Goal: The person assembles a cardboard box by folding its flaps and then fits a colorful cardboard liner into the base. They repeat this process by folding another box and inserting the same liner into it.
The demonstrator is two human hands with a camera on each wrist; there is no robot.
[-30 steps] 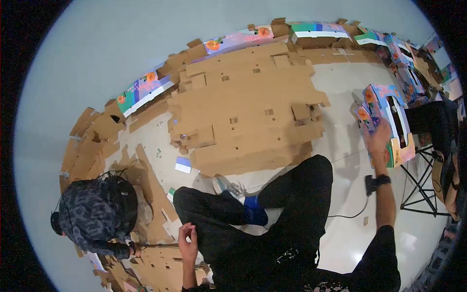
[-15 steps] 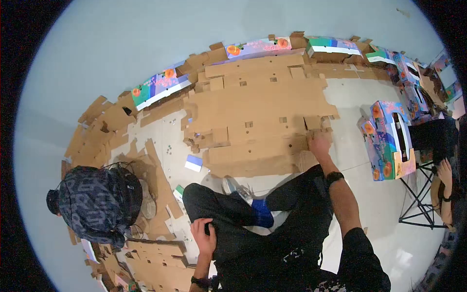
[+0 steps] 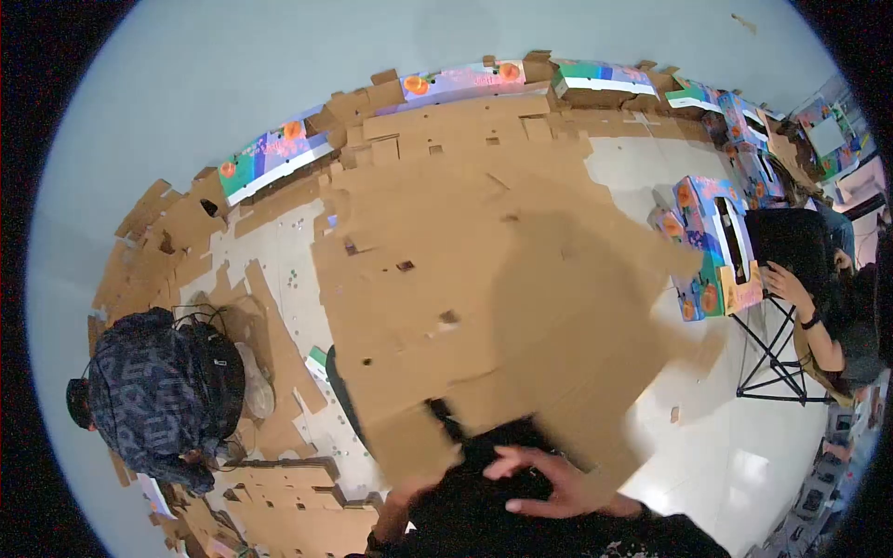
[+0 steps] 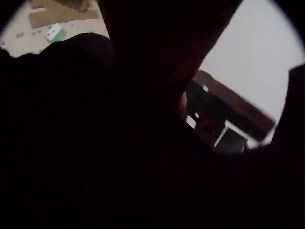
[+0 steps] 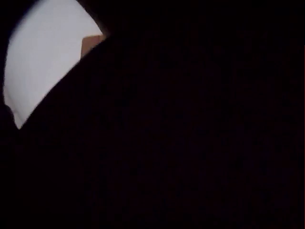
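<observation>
A large flat brown cardboard sheet (image 3: 446, 270) with slots and flaps spreads over my legs in the head view, its near part blurred. My left hand (image 3: 406, 498) is right at the sheet's near left flap; blur hides its fingers, so I cannot tell whether they grip it. My right hand (image 3: 553, 485) is over my lap, in front of the near edge, with fingers spread and nothing between them. Both wrist views are mostly dark, and neither shows the fingers clearly.
A printed fruit carton (image 3: 721, 246) stands at the right, beside a seated person's hand (image 3: 789, 286) and a folding stool (image 3: 777, 367). Another person (image 3: 158, 391) crouches at the left among cardboard pieces. Printed cartons (image 3: 279, 153) line the wall.
My right hand went from the carton to the sheet's near right side, then to my lap. The sheet came toward me over my legs. My left hand left my thigh for its edge.
</observation>
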